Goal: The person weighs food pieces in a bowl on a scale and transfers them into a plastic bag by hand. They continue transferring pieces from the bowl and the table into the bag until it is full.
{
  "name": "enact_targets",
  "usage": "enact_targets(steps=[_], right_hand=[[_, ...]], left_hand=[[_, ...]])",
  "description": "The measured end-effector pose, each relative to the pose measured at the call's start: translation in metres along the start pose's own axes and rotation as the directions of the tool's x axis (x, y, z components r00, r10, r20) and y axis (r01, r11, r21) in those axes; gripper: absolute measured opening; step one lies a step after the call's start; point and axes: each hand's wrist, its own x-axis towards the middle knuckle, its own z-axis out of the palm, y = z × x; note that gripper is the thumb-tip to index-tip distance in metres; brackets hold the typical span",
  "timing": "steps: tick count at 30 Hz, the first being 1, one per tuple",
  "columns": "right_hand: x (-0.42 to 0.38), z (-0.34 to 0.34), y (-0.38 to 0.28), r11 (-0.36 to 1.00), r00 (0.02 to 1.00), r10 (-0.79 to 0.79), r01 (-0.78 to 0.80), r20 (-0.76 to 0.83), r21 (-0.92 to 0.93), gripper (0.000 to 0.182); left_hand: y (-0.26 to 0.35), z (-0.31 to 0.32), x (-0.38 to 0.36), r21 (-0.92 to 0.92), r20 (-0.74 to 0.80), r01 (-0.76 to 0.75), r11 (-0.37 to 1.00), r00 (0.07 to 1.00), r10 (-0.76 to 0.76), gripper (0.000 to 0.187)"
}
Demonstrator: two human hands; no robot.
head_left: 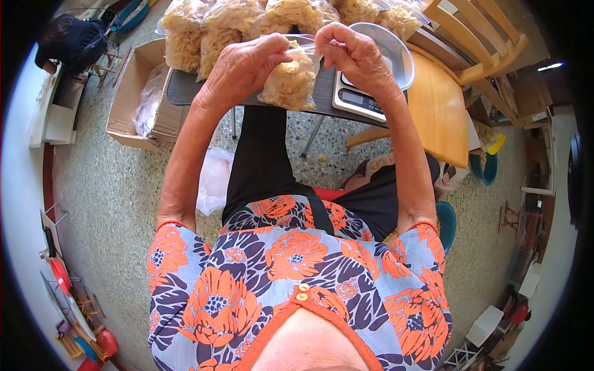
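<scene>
Between my two hands hangs a clear plastic bag filled with pale yellow, flaky dried pieces. The fingers of my left hand are closed on the bag's top left edge. My right hand pinches the top right edge, so the mouth is stretched between them. Below my right hand, a white digital scale with a dark display sits on the dark table. A clear round plastic tub stands by the scale, partly hidden by my right hand.
Several filled bags line the table's far side. A cardboard box holding plastic stands on the left. At right is a wooden chair. A white plastic bag lies on the floor. Another person is at far left.
</scene>
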Motion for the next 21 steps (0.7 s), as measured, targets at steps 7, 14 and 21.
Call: enact_targets(steps=[7, 14, 21], right_hand=[[-0.002, -0.010, -0.009, 0.979, 0.999, -0.009, 0.018, 0.048, -0.202, 0.015], [0.000, 0.006, -0.017, 0.902, 0.985, -0.067, 0.127, 0.158, -0.412, 0.040], [-0.002, -0.006, 0.011, 0.797, 0.966, -0.175, 0.253, 0.191, -0.548, 0.033]], left_hand=[[0.009, 0.006, 0.003, 0.096, 0.028, 0.008, 0.995, 1.000, -0.011, 0.015], [0.019, 0.011, 0.002, 0.050, -0.049, -0.028, 0.998, 0.998, 0.030, 0.013], [0.018, 0.004, 0.001, 0.236, 0.043, -0.036, 0.971, 0.999, 0.027, 0.012]])
